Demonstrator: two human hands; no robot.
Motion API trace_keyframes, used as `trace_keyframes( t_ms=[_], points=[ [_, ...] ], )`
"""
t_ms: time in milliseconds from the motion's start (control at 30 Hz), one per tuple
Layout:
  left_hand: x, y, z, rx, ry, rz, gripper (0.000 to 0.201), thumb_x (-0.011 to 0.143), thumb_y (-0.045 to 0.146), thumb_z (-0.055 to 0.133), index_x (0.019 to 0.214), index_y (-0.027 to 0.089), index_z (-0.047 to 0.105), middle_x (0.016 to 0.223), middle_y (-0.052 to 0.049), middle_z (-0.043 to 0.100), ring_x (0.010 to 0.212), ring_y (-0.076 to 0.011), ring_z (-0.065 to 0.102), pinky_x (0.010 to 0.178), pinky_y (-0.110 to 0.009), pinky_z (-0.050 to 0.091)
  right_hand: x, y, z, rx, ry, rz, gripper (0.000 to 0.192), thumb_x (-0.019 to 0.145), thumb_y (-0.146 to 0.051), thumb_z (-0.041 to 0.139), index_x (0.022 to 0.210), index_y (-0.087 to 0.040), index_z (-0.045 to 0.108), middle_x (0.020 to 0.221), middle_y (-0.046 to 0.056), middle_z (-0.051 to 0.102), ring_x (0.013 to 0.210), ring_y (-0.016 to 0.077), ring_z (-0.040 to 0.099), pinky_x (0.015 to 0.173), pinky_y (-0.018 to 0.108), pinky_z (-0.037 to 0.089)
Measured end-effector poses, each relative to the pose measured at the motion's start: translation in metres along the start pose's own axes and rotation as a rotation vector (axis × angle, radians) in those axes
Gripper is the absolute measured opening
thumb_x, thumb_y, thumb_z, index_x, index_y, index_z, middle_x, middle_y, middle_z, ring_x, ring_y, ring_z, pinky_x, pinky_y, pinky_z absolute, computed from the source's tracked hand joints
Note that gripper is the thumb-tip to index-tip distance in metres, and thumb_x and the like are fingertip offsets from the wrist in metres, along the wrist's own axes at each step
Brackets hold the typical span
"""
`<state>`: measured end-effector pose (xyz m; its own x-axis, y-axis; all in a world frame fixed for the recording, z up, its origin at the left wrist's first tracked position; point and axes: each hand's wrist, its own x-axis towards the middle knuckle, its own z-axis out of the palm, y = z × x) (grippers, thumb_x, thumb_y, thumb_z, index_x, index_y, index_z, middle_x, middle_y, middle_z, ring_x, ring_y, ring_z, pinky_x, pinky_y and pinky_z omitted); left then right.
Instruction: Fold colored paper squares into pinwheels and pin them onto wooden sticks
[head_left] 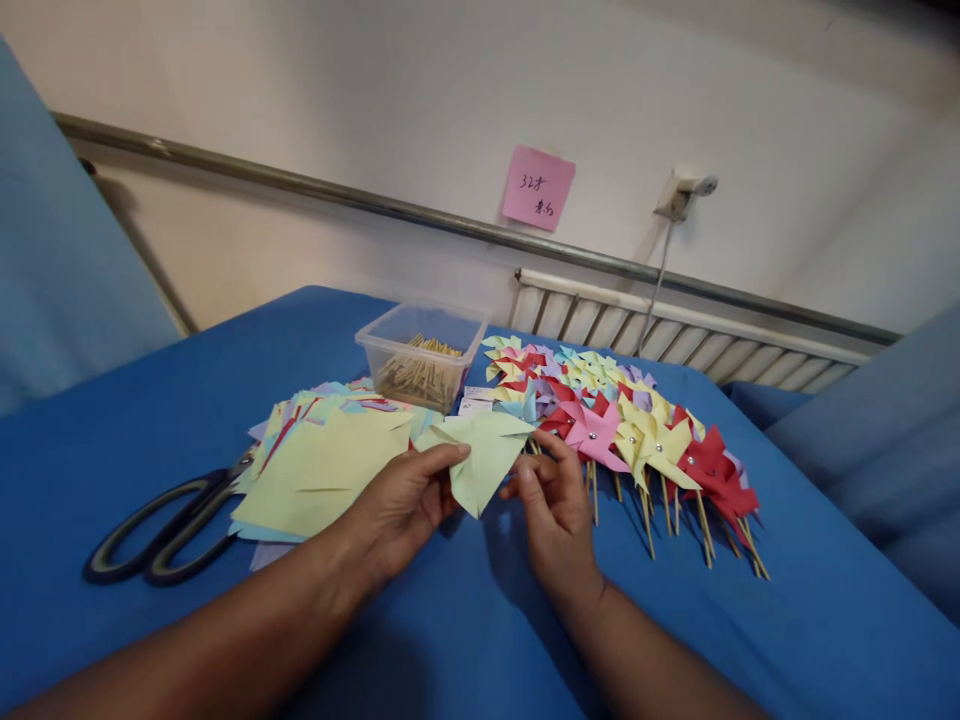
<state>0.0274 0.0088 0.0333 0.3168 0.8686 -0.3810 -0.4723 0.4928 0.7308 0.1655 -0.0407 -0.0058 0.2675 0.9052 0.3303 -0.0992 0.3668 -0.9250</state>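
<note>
A pale green paper square [484, 455], partly folded toward a pinwheel shape, was held just above the blue table [187, 400], near the middle. The left hand [401, 500] pinched its left edge between thumb and fingers; the right hand [551, 505] gripped its right corner, the two hands close but apart. No stick or pin showed on it, so this piece looked to be at an early stage. To the right lay many finished pinwheels [637, 435] on sticks. To the left a stack of cut squares [322, 465] waited unfolded, with scissors [161, 525] beside it. Farther off stood a clear box of sticks [421, 355].
</note>
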Motion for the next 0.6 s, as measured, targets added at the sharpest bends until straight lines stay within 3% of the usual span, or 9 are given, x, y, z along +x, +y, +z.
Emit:
trace_keyframes(
  t_ms=[100, 267, 367, 500, 600],
  points=[
    [0.001, 0.002, -0.002, -0.011, -0.018, -0.014, 0.023, 0.072, 0.012, 0.065, 0.095, 0.015, 0.066, 0.082, -0.005, 0.075, 0.069, -0.0176, 0.069, 0.066, -0.028, 0.055, -0.005, -0.001, -0.001, -0.129, -0.12, -0.107, 0.043, 0.088, -0.021, 0.053, 0.129, -0.03, 0.043, 0.097, 0.003, 0.063, 0.075, 0.0153, 0.062, 0.071, 0.032, 0.05],
    [-0.003, 0.0, -0.002, 0.047, -0.028, 0.024, 0.021, 0.07, 0.015, 0.069, 0.09, 0.016, 0.066, 0.073, -0.001, 0.073, 0.063, -0.0151, 0.066, 0.064, -0.025, 0.053, -0.004, 0.005, -0.007, -0.304, -0.289, -0.264, 0.032, 0.085, -0.015, 0.054, 0.114, -0.029, 0.06, 0.091, 0.003, 0.064, 0.075, 0.0163, 0.061, 0.071, 0.032, 0.049],
    [-0.004, -0.001, 0.0, 0.08, -0.049, 0.058, 0.02, 0.068, 0.017, 0.07, 0.088, 0.014, 0.068, 0.073, -0.002, 0.073, 0.064, -0.0152, 0.065, 0.066, -0.025, 0.051, -0.002, 0.004, -0.008, -0.316, -0.244, -0.244, 0.023, 0.083, -0.018, 0.058, 0.103, -0.027, 0.066, 0.084, 0.001, 0.064, 0.073, 0.0159, 0.06, 0.069, 0.03, 0.048],
    [-0.004, -0.005, 0.001, 0.172, -0.09, 0.114, 0.015, 0.067, 0.02, 0.072, 0.079, 0.013, 0.07, 0.072, -0.004, 0.071, 0.065, -0.0158, 0.062, 0.064, -0.025, 0.05, 0.0, 0.002, -0.006, -0.271, -0.148, -0.113, 0.006, 0.082, -0.026, 0.063, 0.084, -0.022, 0.067, 0.074, 0.0, 0.062, 0.067, 0.0147, 0.056, 0.064, 0.027, 0.044],
    [-0.004, -0.009, -0.001, 0.247, -0.108, 0.138, 0.014, 0.067, 0.022, 0.072, 0.079, 0.014, 0.07, 0.073, -0.003, 0.07, 0.069, -0.0165, 0.062, 0.067, -0.026, 0.048, 0.002, 0.004, -0.005, -0.226, -0.096, -0.005, 0.014, 0.081, -0.031, 0.064, 0.073, -0.019, 0.065, 0.066, -0.001, 0.058, 0.062, 0.0133, 0.051, 0.06, 0.026, 0.04]
  ],
)
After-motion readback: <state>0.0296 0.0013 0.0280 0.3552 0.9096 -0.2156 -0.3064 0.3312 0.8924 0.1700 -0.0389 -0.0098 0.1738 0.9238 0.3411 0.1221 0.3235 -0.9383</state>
